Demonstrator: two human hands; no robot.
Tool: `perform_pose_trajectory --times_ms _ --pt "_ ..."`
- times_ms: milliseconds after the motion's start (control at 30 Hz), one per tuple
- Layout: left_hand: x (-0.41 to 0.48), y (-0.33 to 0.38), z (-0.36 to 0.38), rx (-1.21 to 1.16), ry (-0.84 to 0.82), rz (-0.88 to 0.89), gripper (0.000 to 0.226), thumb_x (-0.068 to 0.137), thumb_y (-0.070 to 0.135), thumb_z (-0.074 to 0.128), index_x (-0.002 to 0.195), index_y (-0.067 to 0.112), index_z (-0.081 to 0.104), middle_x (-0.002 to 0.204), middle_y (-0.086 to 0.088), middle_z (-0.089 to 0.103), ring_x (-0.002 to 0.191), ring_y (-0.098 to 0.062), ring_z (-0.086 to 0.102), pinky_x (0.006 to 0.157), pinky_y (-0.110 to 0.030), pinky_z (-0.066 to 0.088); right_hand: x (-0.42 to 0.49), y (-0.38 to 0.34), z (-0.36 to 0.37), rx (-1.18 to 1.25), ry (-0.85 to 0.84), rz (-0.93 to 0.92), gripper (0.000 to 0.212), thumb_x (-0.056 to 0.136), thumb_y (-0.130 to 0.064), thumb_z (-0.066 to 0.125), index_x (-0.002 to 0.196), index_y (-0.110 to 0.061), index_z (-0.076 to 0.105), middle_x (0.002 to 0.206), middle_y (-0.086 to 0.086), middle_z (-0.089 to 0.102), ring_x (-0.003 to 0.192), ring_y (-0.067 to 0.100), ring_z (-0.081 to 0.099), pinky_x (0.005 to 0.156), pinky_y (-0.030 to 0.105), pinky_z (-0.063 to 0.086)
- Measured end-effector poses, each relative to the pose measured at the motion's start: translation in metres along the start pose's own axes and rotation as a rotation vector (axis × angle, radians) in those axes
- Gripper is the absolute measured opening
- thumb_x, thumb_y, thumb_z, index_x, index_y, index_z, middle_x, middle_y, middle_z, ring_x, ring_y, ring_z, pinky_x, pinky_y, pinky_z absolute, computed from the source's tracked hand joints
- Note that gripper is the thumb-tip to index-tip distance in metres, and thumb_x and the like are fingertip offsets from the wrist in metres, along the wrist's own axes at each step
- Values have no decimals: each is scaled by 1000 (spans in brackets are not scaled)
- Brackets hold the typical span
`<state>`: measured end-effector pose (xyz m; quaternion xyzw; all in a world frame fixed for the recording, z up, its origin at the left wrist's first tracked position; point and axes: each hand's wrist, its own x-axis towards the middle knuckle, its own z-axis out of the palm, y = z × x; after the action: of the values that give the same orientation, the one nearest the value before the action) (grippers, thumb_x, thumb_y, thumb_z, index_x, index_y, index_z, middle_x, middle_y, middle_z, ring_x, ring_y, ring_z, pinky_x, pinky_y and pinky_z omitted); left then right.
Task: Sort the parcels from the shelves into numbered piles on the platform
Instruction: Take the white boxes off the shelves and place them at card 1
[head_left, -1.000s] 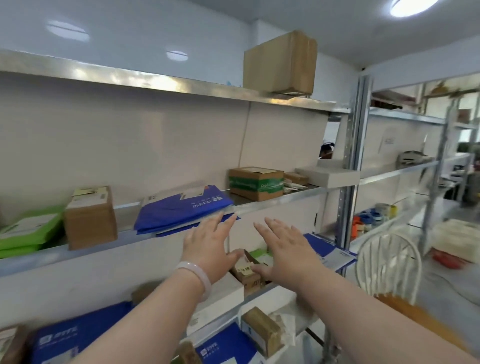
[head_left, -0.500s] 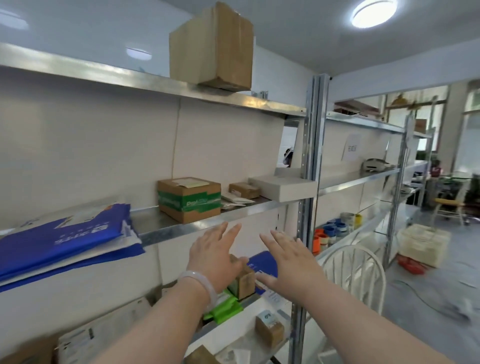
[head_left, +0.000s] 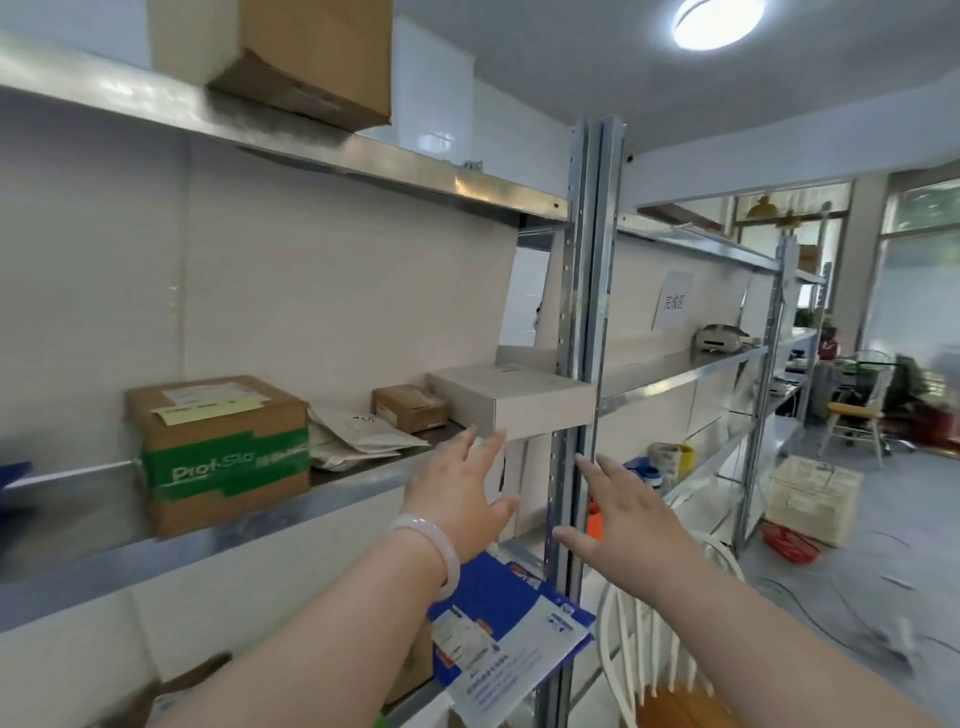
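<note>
While both hands hover spread and empty before the middle shelf's (head_left: 291, 512) front edge — left hand (head_left: 457, 499) just under the white flat box (head_left: 519, 397), right hand (head_left: 628, 512) in front of the steel upright (head_left: 589, 312) — parcels line that shelf: a green-banded carton (head_left: 218, 452), pale mailers (head_left: 358, 434), a small brown box (head_left: 410, 408) at the back. The white flat box overhangs the right front corner. A blue mailer (head_left: 509, 618) lower down is partly hidden by the left wrist; the big carton (head_left: 291, 52) up top is cut off.

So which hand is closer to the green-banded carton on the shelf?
Left. The left hand is to the right of the green-banded carton and a little lower. The right hand is farther right, in front of the upright post.
</note>
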<state>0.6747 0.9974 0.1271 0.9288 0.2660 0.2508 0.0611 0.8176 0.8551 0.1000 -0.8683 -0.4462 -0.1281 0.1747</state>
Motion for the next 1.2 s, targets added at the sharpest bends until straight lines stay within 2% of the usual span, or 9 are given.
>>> perform_pose_trajectory --times_ms 133,300,467,600,700,800,933,1033,1200 --pt "58 -14 19 -104 67 4 70 92 51 49 150 34 14 155 5 23 142 -16 21 117 -37 23 52 19 18 48 -26 98 88 88 -64 46 154 -30 0 162 -3 3 148 16 5 119 36 10" --pt "124 -29 40 -268 15 -65 71 92 52 47 150 37 8 159 8 12 146 -17 11 119 -43 19 126 35 28 204 46 160 86 89 -58 49 154 -28 2 161 -2 9 146 15 17 120 38 17" --pt "155 -30 55 -266 -41 -127 65 94 55 39 151 35 13 160 6 7 147 -19 4 120 -41 10 180 53 26 187 76 125 79 93 -56 43 154 -27 2 162 -1 4 148 15 5 118 33 10" --pt "184 -31 64 -415 -1 -250 59 95 53 40 148 28 29 155 -3 24 142 -21 24 117 -35 21 233 76 19 405 95 163 70 94 -50 46 152 -23 17 159 6 18 145 24 18 116 40 18" --pt "200 -25 71 -591 17 -389 59 95 50 43 147 21 34 148 -4 38 133 -19 40 106 -26 28 269 91 23 563 32 205 61 94 -47 48 147 -20 33 151 9 37 135 28 38 105 37 36" --pt "213 -18 78 -686 90 -510 71 89 51 53 149 22 28 147 0 41 131 -19 44 111 -32 33 294 104 23 718 -123 232 47 93 -34 52 138 -23 47 138 7 49 115 30 50 87 38 52" --pt "218 -15 84 -784 143 -609 92 63 56 60 147 31 31 144 4 46 124 -19 51 107 -39 41 301 112 28 980 -316 220 48 93 -27 50 140 -30 41 125 5 47 109 30 49 85 47 52" --pt "211 8 83 -804 218 -648 73 84 38 59 150 30 28 146 7 40 130 -19 45 109 -39 39 300 120 31 1053 -317 160 47 94 -28 52 140 -32 43 121 2 47 101 26 50 79 43 53" --pt "195 41 80 -723 382 -585 56 92 15 54 146 21 38 146 2 41 131 -9 39 100 -16 30 291 141 23 1161 -328 38 50 92 -24 58 138 -39 45 130 1 47 95 21 55 73 43 58"
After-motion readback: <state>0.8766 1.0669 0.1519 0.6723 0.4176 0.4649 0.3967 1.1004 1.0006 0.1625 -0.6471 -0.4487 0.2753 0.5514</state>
